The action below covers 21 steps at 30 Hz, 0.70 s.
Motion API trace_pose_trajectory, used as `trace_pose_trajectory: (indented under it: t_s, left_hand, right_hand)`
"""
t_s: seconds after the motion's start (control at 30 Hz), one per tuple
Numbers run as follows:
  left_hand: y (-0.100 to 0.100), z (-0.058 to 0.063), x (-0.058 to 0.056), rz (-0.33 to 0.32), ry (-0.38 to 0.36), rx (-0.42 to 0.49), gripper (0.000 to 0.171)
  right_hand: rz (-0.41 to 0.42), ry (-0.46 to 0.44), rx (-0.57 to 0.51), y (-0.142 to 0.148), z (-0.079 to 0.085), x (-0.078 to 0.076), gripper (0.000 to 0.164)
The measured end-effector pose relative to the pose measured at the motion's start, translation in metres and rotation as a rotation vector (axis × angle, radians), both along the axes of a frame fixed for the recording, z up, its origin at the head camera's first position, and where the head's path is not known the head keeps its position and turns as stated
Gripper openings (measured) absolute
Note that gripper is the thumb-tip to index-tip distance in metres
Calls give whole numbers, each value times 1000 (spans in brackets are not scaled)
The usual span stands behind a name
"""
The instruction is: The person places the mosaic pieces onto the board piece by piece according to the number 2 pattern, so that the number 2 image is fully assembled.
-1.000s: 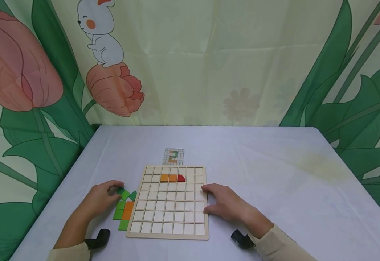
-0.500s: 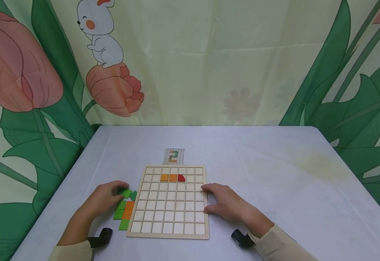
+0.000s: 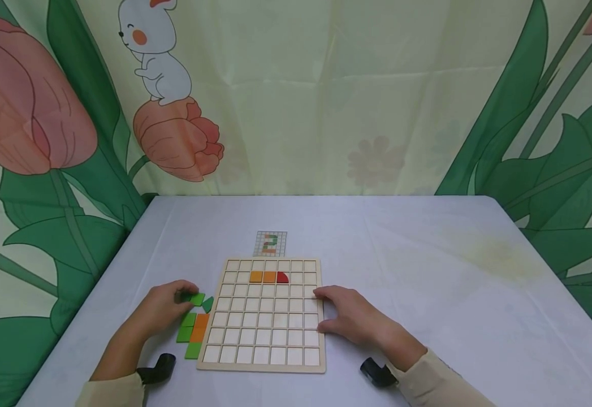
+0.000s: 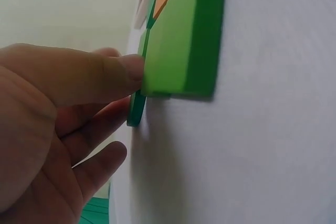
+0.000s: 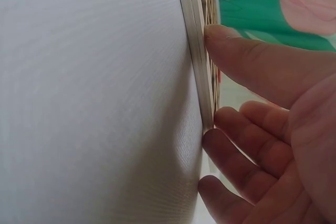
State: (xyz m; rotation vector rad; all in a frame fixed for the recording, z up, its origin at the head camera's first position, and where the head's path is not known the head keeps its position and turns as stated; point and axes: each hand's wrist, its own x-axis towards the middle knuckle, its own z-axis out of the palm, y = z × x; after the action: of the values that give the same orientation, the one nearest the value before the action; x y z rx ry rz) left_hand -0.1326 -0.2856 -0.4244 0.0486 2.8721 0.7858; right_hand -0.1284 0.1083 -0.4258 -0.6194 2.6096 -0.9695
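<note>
My left hand point(image 3: 158, 305) pinches a light green square tile point(image 3: 197, 299) beside the board's left edge. In the left wrist view a dark green piece point(image 4: 136, 109) shows by its fingers. My right hand point(image 3: 354, 316) rests its thumb and fingertips on the right edge of a wooden grid board point(image 3: 259, 321), fingers spread. Two orange square tiles point(image 3: 263, 277) and a red quarter-round tile point(image 3: 282, 277) sit in a row near the board's far side. A dark green piece point(image 3: 207, 304) lies between the pinched tile and the board.
Light green tiles point(image 3: 186, 328) and orange tiles point(image 3: 199, 328) lie against the board's left edge. Beyond the board is a small card point(image 3: 270, 243) printed with a gridded figure like a 2. A white cloth covers the table point(image 3: 402, 243); a printed curtain hangs behind.
My left hand has moved slightly right and away from me. The light green square tile has shifted and turned with its edges squarer to the board. My right hand and the board stay put.
</note>
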Motion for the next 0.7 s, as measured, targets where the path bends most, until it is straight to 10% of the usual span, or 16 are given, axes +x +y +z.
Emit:
trace_pose_trajectory:
  t_s: [0.7]
  left_hand:
    - [2, 3, -4, 68, 39, -21, 32]
  right_hand:
    - [-1, -6, -23, 1, 1, 1, 62]
